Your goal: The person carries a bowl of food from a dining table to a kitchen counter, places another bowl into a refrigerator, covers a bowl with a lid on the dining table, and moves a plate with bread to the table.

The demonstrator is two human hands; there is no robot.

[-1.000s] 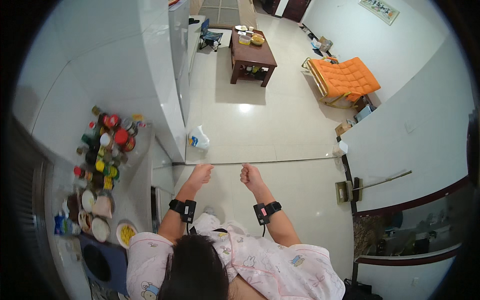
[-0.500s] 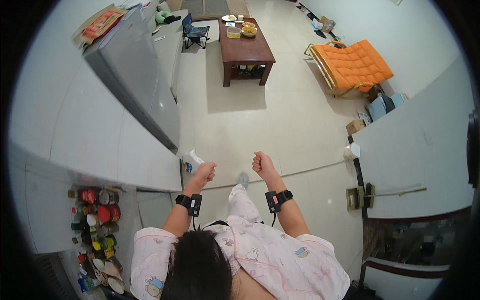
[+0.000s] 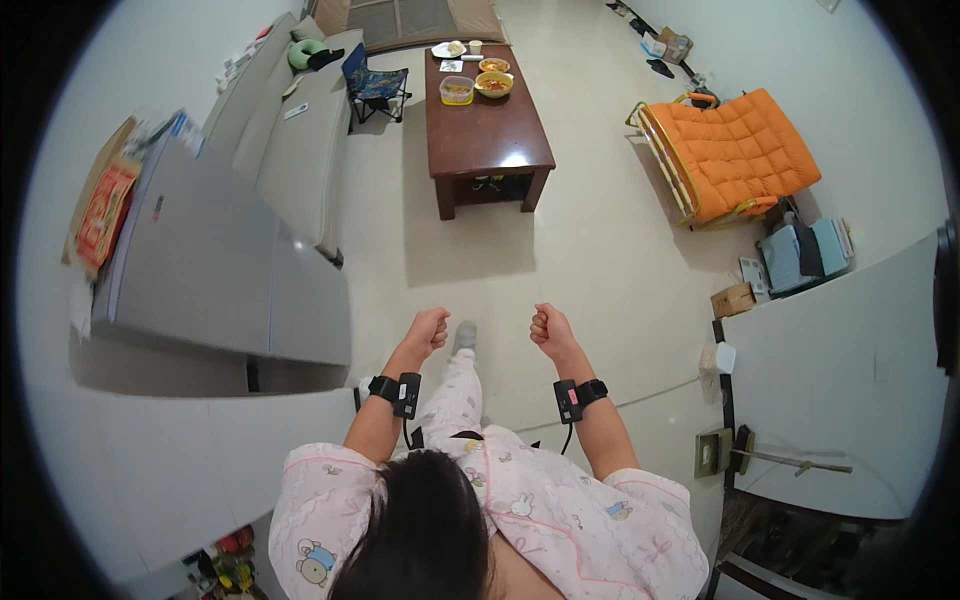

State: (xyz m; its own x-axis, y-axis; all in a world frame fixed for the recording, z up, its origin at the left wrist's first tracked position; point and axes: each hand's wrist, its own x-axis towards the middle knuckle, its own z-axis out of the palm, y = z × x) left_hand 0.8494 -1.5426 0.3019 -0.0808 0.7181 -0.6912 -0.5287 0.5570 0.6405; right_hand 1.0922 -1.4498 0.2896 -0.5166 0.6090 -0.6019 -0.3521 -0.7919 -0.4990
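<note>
Both my hands are raised in front of me, curled into fists. My left hand (image 3: 429, 331) is closed over the tiled floor, with nothing showing in it. Level with it, a little way to the right, my right hand (image 3: 552, 331) is also a fist with nothing visible inside. The hands are apart and touch nothing. A black strapped device (image 3: 407, 396) sits on my left forearm, and a matching black device (image 3: 568, 401) is on the right one, each with a short cable. One grey-socked foot (image 3: 465, 336) shows between the hands.
Ahead stands a low wooden table (image 3: 490, 140) bearing a bowl of food (image 3: 494, 84), a plastic container (image 3: 457, 92) and a plate (image 3: 449, 49). A folding chair (image 3: 377, 88), sofa (image 3: 290, 170) and grey fridge (image 3: 210, 240) line the left. An orange padded lounger (image 3: 740, 150) and cardboard box (image 3: 733, 300) are right.
I have moved forward: the table, fridge and lounger appear nearer, and the jars at left have mostly slipped from view. My feet have changed position in the stride. Both fists stay closed.
</note>
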